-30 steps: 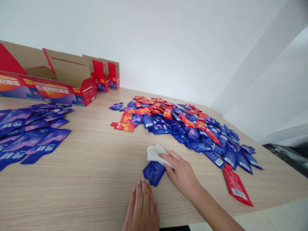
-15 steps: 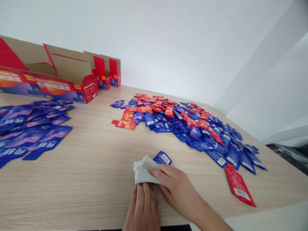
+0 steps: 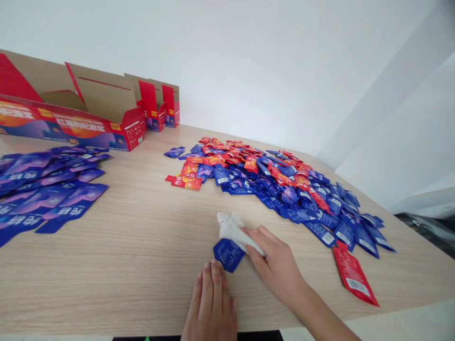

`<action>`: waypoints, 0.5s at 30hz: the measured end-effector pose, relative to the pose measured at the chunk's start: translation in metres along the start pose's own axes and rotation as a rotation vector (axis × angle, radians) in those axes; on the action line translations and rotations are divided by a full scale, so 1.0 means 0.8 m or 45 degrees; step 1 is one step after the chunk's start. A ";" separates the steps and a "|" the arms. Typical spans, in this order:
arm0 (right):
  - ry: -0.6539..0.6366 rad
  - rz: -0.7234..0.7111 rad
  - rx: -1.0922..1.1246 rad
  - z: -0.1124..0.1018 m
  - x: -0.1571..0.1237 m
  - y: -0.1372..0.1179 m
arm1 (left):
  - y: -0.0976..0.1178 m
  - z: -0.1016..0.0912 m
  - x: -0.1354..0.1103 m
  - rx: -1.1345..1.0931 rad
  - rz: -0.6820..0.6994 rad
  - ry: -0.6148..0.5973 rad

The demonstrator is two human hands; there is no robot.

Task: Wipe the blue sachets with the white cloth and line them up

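Observation:
A small blue sachet (image 3: 228,254) lies flat on the wooden table (image 3: 142,255) near its front edge. My right hand (image 3: 275,265) presses a crumpled white tissue (image 3: 234,229) onto the sachet's far end, fingers closed over the tissue. My left hand (image 3: 212,303) lies flat on the table, fingers together and stretched out, its fingertips touching the sachet's near corner. Beyond them spreads a big pile of blue and red sachets (image 3: 277,184).
Flat blue cardboard sleeves (image 3: 46,194) are fanned out at the left. Open red cartons (image 3: 81,113) stand along the white wall at the back left. A single red sachet (image 3: 353,274) lies near the front right edge.
My right hand has pushed the tissue away from me along the sachet, from the near end by my left fingers to the far end. The near part of the sachet now shows.

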State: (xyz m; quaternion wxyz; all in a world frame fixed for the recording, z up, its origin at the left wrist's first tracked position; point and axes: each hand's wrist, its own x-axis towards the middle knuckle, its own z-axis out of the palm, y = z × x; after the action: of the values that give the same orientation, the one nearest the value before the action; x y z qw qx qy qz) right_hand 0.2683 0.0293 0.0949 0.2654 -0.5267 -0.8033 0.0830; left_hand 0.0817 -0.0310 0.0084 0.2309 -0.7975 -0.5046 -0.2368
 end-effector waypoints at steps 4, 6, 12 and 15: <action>-0.220 -0.261 -0.082 0.016 -0.007 -0.021 | -0.002 -0.002 0.000 -0.014 0.019 0.021; -0.189 -0.176 -0.118 0.017 -0.001 -0.008 | -0.001 -0.005 0.002 -0.019 0.003 -0.004; -0.020 0.215 -0.292 -0.005 0.021 0.047 | 0.001 -0.001 0.002 0.036 -0.010 -0.009; 0.079 0.208 -0.163 -0.006 0.013 0.034 | 0.001 0.006 0.000 0.079 0.001 0.016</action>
State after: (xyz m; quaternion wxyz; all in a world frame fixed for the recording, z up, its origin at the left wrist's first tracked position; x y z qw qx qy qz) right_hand 0.2893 0.0499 0.0913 0.2483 -0.6088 -0.7526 0.0365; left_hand 0.0834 -0.0284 0.0047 0.2587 -0.7887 -0.5099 -0.2260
